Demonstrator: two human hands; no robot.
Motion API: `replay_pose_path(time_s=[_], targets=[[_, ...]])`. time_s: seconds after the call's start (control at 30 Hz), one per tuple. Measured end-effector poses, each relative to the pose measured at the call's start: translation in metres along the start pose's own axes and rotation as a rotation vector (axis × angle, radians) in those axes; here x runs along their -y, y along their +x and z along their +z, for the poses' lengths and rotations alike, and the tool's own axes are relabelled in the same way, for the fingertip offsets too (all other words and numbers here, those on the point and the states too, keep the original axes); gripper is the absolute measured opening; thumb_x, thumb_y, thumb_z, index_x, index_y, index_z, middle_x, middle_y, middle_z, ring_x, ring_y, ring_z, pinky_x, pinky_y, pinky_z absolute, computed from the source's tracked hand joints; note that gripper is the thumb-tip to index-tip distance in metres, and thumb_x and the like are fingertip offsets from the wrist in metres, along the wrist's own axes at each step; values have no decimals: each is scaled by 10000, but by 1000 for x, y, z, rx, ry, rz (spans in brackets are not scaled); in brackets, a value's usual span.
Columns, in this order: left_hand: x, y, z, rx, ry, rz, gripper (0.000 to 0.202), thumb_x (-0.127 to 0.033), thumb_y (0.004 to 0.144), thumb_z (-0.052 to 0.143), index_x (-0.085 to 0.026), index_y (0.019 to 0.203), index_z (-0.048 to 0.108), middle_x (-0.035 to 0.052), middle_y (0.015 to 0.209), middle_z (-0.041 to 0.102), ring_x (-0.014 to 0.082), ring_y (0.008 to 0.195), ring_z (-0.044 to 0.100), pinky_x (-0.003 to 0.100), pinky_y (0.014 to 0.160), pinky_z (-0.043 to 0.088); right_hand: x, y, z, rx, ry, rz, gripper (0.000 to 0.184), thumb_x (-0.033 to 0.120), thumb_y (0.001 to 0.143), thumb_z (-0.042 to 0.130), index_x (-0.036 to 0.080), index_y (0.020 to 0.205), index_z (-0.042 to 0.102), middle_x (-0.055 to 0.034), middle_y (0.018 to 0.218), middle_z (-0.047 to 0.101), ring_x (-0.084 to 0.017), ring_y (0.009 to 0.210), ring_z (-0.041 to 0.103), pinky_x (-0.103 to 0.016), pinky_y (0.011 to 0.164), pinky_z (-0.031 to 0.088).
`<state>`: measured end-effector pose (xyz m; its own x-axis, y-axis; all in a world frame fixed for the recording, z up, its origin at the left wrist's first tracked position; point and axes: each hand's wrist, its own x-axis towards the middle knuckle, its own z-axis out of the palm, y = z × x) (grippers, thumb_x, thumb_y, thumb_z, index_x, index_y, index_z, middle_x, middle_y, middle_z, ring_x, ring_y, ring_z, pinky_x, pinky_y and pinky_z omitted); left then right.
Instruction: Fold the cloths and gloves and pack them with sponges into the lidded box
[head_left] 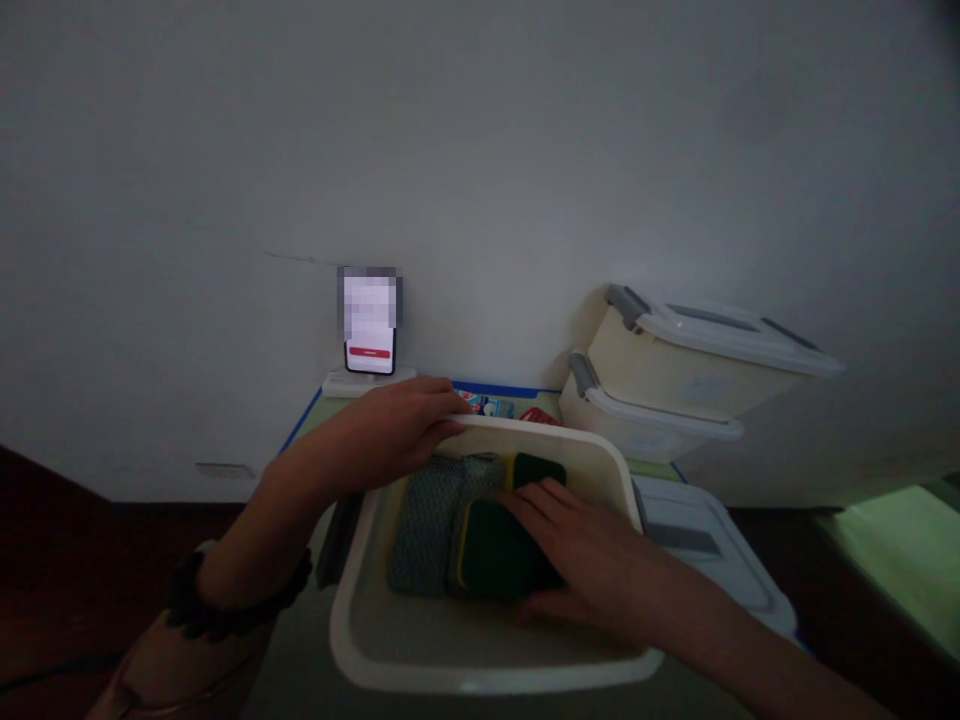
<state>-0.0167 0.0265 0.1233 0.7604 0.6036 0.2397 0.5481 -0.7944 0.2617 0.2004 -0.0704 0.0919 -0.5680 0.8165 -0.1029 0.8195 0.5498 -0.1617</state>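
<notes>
A cream-white plastic storage bin (450,683) stands in front of me with its top off. My left hand (390,425) is closed over its far rim, fingers outside and thumb towards the inside. Within the bin, my right hand (581,545) holds a dark green scouring sponge (491,550) with a yellow edge, fingers across its top and thumb at the near side. Left of it lie grey mesh-covered sponges (424,535). Another green sponge (541,467) sits behind my right fingers, partly hidden.
A lit phone (370,345) stands on a white stand (337,384) by the wall. Small colourful packets (487,404) lie behind the bin. Two lidded boxes (675,375) are stacked at the right, and a grey-white lid (720,550) lies beside the bin.
</notes>
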Motion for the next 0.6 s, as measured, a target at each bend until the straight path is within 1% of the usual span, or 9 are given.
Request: replay_pose_path(time_s=[0.1, 0.2, 0.27, 0.33, 0.37, 0.5, 0.6], targets=[[0, 0, 0, 5, -3, 2, 255, -235, 873, 353, -191, 1010, 564, 38, 931, 574, 146, 798, 549, 260, 701, 415, 0, 1, 0, 12, -17, 2, 784, 506, 619, 662, 91, 1241, 427, -156, 1114, 551, -292, 987, 517, -440, 833, 439], [1, 1, 0, 13, -10, 9, 256, -241, 872, 353, -189, 988, 575, 38, 919, 577, 145, 789, 550, 261, 706, 413, 0, 1, -4, 23, 6, -46, 794, 574, 628, 613, 98, 1238, 434, -151, 1094, 560, -283, 962, 537, -425, 812, 451], [1, 1, -1, 14, -11, 9, 259, -239, 870, 351, -187, 978, 581, 41, 916, 579, 147, 788, 551, 263, 709, 412, 0, 1, -5, 13, -5, -81, 687, 522, 692, 588, 127, 1234, 441, -134, 1093, 561, -269, 959, 544, -414, 809, 452], [1, 1, -1, 12, -16, 6, 264, -240, 867, 351, -184, 974, 586, 44, 912, 583, 149, 788, 552, 265, 708, 412, 1, 1, -3, 1, -34, -92, 550, 410, 740, 591, 160, 1213, 460, -114, 1086, 562, -254, 940, 553, -407, 798, 455], [1, 0, -1, 10, -20, 4, 267, -242, 867, 350, -184, 975, 587, 45, 913, 584, 150, 791, 553, 266, 709, 412, 2, 2, -1, -3, -47, -87, 505, 365, 743, 600, 172, 1193, 475, -106, 1074, 563, -248, 923, 559, -403, 786, 460], [2, 1, 1, 0, -27, 9, 266, -244, 866, 353, -188, 981, 587, 44, 919, 588, 151, 798, 556, 268, 717, 415, 8, 7, 9, -18, -94, -19, 447, 319, 701, 647, 159, 1102, 531, -104, 994, 567, -252, 857, 576, -407, 731, 476], [4, 1, 3, -1, -22, 13, 272, -250, 867, 353, -193, 984, 591, 42, 918, 594, 149, 796, 561, 267, 722, 417, 10, 7, 6, -39, -102, -13, 438, 328, 696, 652, 153, 1081, 536, -103, 978, 561, -254, 856, 570, -415, 726, 478]])
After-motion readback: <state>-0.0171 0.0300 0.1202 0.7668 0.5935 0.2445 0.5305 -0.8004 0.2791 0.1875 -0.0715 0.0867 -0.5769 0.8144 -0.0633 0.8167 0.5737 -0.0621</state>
